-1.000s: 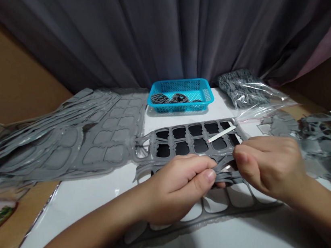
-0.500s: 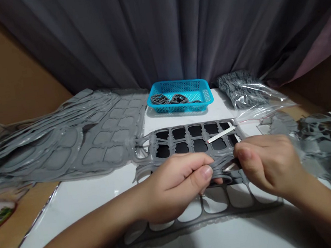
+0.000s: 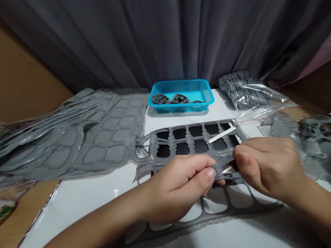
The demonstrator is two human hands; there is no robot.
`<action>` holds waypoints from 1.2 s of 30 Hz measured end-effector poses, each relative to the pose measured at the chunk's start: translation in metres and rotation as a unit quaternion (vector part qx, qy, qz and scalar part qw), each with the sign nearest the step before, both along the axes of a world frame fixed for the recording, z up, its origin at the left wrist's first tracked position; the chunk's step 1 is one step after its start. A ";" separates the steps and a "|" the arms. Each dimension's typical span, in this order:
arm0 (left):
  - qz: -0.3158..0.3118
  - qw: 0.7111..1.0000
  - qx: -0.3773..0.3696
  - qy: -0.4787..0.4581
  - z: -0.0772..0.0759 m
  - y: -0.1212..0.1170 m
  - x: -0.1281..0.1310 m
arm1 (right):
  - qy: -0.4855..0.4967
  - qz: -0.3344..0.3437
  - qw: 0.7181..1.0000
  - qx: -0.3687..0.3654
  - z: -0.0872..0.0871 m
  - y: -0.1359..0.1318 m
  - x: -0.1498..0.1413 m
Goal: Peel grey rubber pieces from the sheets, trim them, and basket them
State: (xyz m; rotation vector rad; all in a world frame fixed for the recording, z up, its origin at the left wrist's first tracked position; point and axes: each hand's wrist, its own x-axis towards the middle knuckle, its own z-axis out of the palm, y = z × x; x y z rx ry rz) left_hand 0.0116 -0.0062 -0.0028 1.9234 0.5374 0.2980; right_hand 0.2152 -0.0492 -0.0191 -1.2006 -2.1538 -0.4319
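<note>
Thin, grey, flexible strips [image 3: 225, 161]: long axis ran crosswise.
Left fingers [image 3: 201, 180] pinched them; they extended rightward toward tightly curled right fingers [image 3: 246, 162], whose contents were hidden.

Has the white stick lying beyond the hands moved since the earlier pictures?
No. Judged against the blue basket, the white stick shows no shift in any direction.

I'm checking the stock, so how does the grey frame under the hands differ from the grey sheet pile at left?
The grey frame has openings showing the white tabletop; in the grey sheet pile, the visible outlines are filled.
The grey frame's near edge lies flat; the grey sheet pile rises in fanned layers.
Both repeat rounded shapes.
</note>
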 end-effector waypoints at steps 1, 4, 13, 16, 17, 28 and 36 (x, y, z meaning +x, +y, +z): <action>-0.001 1.000 0.001 0.001 0.000 0.000 0.000 | -0.001 -0.002 1.000 0.002 0.000 0.000 0.000; -0.009 1.000 -0.002 0.003 0.001 0.002 0.000 | -0.005 -0.006 1.000 0.005 -0.001 0.000 -0.001; 0.016 0.998 -0.042 -0.035 0.000 0.000 -0.001 | 0.086 0.045 0.993 -0.074 -0.003 -0.002 0.004; 0.043 0.997 -0.042 -0.055 -0.001 -0.002 -0.001 | 0.080 0.055 0.993 -0.072 -0.003 -0.003 0.005; 0.051 0.996 -0.040 -0.060 0.000 -0.003 0.000 | 0.077 0.054 0.993 -0.067 -0.002 -0.003 0.004; 0.035 0.997 -0.005 -0.064 -0.002 -0.002 0.000 | 0.054 0.018 0.998 -0.036 -0.002 -0.003 0.001; 0.040 0.996 0.053 -0.054 -0.002 -0.002 0.002 | 0.045 0.006 0.999 -0.030 -0.002 -0.003 0.001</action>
